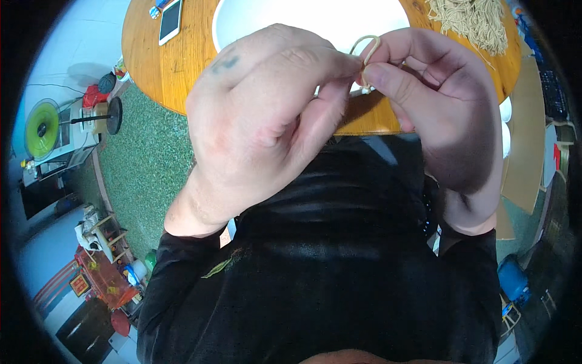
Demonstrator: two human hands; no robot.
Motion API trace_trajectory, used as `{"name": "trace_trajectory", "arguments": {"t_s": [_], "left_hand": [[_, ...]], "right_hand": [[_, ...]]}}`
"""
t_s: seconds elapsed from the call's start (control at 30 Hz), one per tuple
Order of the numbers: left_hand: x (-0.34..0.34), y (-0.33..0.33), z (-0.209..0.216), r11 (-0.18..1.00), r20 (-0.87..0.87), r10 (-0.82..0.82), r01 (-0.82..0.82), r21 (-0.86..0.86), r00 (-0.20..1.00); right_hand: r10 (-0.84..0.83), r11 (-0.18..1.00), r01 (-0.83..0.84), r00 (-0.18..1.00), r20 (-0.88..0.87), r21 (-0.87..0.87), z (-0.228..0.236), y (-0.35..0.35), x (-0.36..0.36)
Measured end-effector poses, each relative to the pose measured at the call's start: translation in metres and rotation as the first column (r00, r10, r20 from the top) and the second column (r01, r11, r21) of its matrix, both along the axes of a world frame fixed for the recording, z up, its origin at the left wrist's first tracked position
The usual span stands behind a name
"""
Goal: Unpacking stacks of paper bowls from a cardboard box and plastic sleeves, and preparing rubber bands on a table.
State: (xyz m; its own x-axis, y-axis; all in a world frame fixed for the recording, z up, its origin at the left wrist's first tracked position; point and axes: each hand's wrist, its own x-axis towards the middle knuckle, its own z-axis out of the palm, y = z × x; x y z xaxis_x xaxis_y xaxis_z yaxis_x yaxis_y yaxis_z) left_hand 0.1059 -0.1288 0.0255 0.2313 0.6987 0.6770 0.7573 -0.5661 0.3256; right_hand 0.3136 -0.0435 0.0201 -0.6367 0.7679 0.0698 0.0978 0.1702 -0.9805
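Both hands meet in front of me, above the near edge of a round wooden table [182, 73]. A beige cord [376, 41] forms a small loop between them. My left hand [267, 115] pinches the cord with thumb and forefinger, its back turned up. My right hand [436, 91] grips the cord between thumb and forefinger, the other fingers curled. The cord's lower end shows just under the fingertips; part of it is hidden by them. Behind the hands lies a large white basin or tray [242, 21], partly covered by my left hand.
A heap of beige cords [476, 24] lies at the table's far right. At the far left is a white phone [171, 23]. A green fan [42, 129] stands left on the green speckled floor [136, 164]. Flat cardboard [524, 139] is on the right.
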Motion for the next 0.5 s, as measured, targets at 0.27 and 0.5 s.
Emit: {"name": "trace_trajectory", "arguments": {"t_s": [0.27,0.5], "left_hand": [[0.003,0.001,-0.01,0.998,-0.032,0.009,-0.007,0.066,0.999],[0.006,0.002,-0.01,0.999,-0.016,0.025,-0.024,0.026,1.0]], "right_hand": [[0.055,0.998,-0.055,0.997,0.051,-0.005,0.006,0.003,0.004],[0.048,0.999,-0.047,0.999,0.023,-0.027,0.005,0.009,0.006]]}}
